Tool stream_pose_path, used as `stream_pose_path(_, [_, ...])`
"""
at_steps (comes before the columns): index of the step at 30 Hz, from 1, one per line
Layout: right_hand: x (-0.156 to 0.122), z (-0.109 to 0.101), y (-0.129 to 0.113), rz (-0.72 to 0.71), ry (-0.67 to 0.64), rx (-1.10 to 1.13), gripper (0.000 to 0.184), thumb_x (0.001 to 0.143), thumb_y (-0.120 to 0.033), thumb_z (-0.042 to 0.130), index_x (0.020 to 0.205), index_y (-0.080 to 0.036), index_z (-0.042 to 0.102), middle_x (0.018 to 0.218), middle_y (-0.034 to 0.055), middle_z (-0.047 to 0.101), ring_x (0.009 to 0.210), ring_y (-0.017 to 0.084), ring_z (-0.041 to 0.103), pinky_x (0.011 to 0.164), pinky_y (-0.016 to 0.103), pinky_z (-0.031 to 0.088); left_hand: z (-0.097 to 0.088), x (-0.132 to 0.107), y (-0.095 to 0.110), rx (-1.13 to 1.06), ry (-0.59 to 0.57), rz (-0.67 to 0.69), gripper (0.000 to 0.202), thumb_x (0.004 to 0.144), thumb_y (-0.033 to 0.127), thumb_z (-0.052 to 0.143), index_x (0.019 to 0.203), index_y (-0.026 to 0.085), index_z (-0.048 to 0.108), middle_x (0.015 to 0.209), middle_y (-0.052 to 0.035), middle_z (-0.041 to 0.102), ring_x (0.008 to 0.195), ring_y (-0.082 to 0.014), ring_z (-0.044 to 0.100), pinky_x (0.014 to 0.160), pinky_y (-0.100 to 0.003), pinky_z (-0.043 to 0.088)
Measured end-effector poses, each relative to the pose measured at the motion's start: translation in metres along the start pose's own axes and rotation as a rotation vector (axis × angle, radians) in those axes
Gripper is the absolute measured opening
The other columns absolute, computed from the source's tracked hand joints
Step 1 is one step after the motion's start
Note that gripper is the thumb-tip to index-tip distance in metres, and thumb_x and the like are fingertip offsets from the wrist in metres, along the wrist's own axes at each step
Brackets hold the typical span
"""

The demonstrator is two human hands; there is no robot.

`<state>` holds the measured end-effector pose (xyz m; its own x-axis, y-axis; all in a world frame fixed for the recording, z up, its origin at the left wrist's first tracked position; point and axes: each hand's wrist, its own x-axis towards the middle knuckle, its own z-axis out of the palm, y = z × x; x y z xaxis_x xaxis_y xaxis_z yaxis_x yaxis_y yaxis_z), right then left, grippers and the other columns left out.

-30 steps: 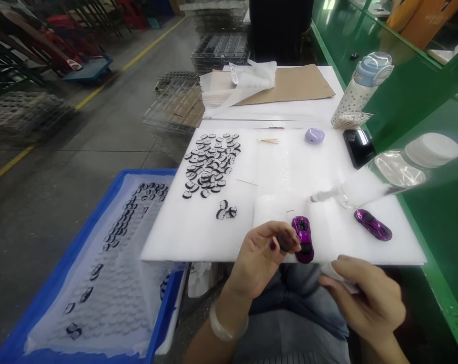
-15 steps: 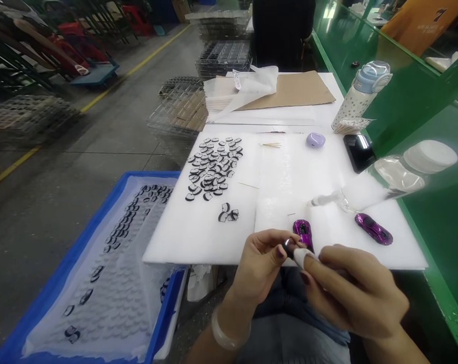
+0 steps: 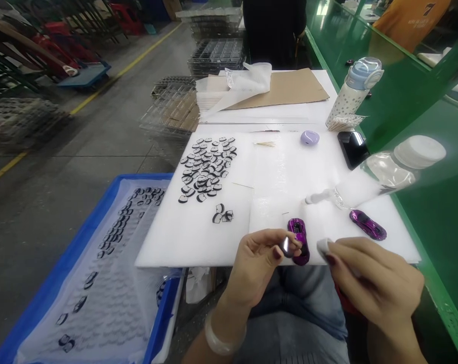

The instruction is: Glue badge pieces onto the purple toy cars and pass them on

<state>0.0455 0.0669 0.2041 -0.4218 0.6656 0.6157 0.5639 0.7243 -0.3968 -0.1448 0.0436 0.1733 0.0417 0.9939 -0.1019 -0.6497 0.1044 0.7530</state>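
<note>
In my left hand (image 3: 257,265) I pinch one small dark piece (image 3: 287,247), long axis seeming nearly upright; my right hand (image 3: 380,278) pinches white cloth (image 3: 323,246), just apart.

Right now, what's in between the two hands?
In the head view, a purple toy car shows there, partly hidden by the left hand; a gap separates it from the white scrap in the right hand.

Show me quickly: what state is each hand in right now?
Left hand: closed, holding a small dark glossy piece.
Right hand: closed, pinching a soft-looking white piece; its material cannot be told.
</note>
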Motion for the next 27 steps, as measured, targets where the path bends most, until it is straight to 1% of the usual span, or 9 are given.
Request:
stream_pose_path(2, [-0.009, -0.001, 0.008, 0.174, -0.035, 0.086, 0.012, 0.089, -0.012, 0.063, 0.096, -0.020, 0.069, 0.077, 0.0015, 0.068, 0.060, 0.011, 0.061, 0.051, 0.022, 0.047, -0.002, -0.005, 0.003, 0.186, -0.024, 0.065, 0.016, 0.078, 0.035, 0.082, 0.092, 0.027, 0.080, 0.082, -0.0037, 0.077, 0.074, -0.0156, 0.070, 0.070, -0.024, 0.059])
stream_pose_path(5, [-0.017, 0.006, 0.012, 0.359, -0.100, 0.170, 0.007, 0.092, -0.019, 0.063, 0.091, -0.019, 0.071, 0.073, 0.0011, 0.068, 0.059, 0.012, 0.061, 0.052, 0.023, 0.047, -0.002, -0.009, 0.005, 0.687, 0.016, 0.335, 0.020, 0.078, 0.018, 0.081, 0.097, 0.025, 0.079, 0.085, -0.0041, 0.076, 0.074, -0.0174, 0.069, 0.070, -0.027, 0.058])
stream_pose_path(8, [-0.018, 0.015, 0.009, 0.439, -0.091, 0.209, 0.008, 0.091, -0.022, 0.065, 0.092, -0.019, 0.072, 0.077, 0.0020, 0.070, 0.064, 0.013, 0.064, 0.057, 0.023, 0.050, 0.002, -0.009, 0.002, 1.077, 0.028, 0.600, 0.025, 0.079, 0.012, 0.078, 0.101, 0.023, 0.078, 0.087, -0.0054, 0.075, 0.079, -0.0192, 0.069, 0.072, -0.030, 0.058])
stream_pose_path(10, [-0.017, 0.018, 0.007, 0.455, -0.098, 0.243, 0.009, 0.091, -0.022, 0.065, 0.092, -0.019, 0.073, 0.078, 0.0024, 0.071, 0.066, 0.014, 0.065, 0.058, 0.023, 0.050, 0.003, -0.007, 0.000, 1.151, 0.012, 0.643, 0.025, 0.080, 0.012, 0.076, 0.102, 0.022, 0.077, 0.087, -0.0060, 0.073, 0.079, -0.0194, 0.068, 0.073, -0.030, 0.057])
stream_pose_path(13, [-0.015, 0.019, 0.005, 0.466, -0.090, 0.311, 0.009, 0.092, -0.020, 0.063, 0.091, -0.018, 0.072, 0.078, 0.0027, 0.070, 0.066, 0.014, 0.064, 0.057, 0.024, 0.049, 0.000, -0.007, 0.003, 0.963, -0.012, 0.491, 0.024, 0.081, 0.016, 0.077, 0.104, 0.024, 0.077, 0.088, -0.0054, 0.071, 0.080, -0.0174, 0.065, 0.074, -0.028, 0.055])
stream_pose_path(16, [-0.016, 0.017, 0.005, 0.433, 0.023, 0.351, 0.001, 0.088, -0.019, 0.069, 0.087, -0.019, 0.069, 0.073, 0.0011, 0.065, 0.061, 0.013, 0.059, 0.053, 0.025, 0.045, -0.006, -0.008, 0.009, 0.490, -0.071, 0.241, 0.020, 0.087, 0.031, 0.074, 0.105, 0.024, 0.077, 0.087, -0.0044, 0.068, 0.080, -0.0137, 0.062, 0.073, -0.022, 0.054])
stream_pose_path(19, [-0.017, 0.018, 0.005, 0.392, 0.136, 0.358, 0.017, 0.078, -0.016, 0.079, 0.087, -0.020, 0.065, 0.069, -0.0021, 0.061, 0.058, 0.012, 0.054, 0.050, 0.023, 0.044, -0.010, -0.006, 0.011, 0.128, -0.079, 0.082, 0.022, 0.086, 0.041, 0.074, 0.096, 0.023, 0.079, 0.083, -0.0035, 0.069, 0.078, -0.0101, 0.063, 0.074, -0.017, 0.054])
stream_pose_path(24, [-0.013, 0.019, -0.001, 0.467, 0.119, 0.394, 0.012, 0.088, -0.013, 0.065, 0.093, -0.023, 0.063, 0.081, -0.0007, 0.070, 0.066, 0.013, 0.064, 0.055, 0.021, 0.049, -0.011, -0.003, 0.005, -0.041, -0.061, 0.000, 0.020, 0.082, 0.038, 0.078, 0.096, 0.023, 0.080, 0.083, -0.0030, 0.075, 0.076, -0.0086, 0.067, 0.076, -0.015, 0.056])
stream_pose_path(27, [-0.012, 0.019, -0.003, 0.491, 0.112, 0.391, 0.007, 0.089, -0.017, 0.066, 0.089, -0.023, 0.062, 0.065, -0.0043, 0.063, 0.051, 0.009, 0.054, 0.044, 0.018, 0.041, -0.011, -0.002, 0.003, -0.042, -0.056, 0.007, 0.018, 0.082, 0.037, 0.079, 0.094, 0.024, 0.080, 0.085, -0.0032, 0.076, 0.076, -0.0099, 0.069, 0.075, -0.017, 0.057])
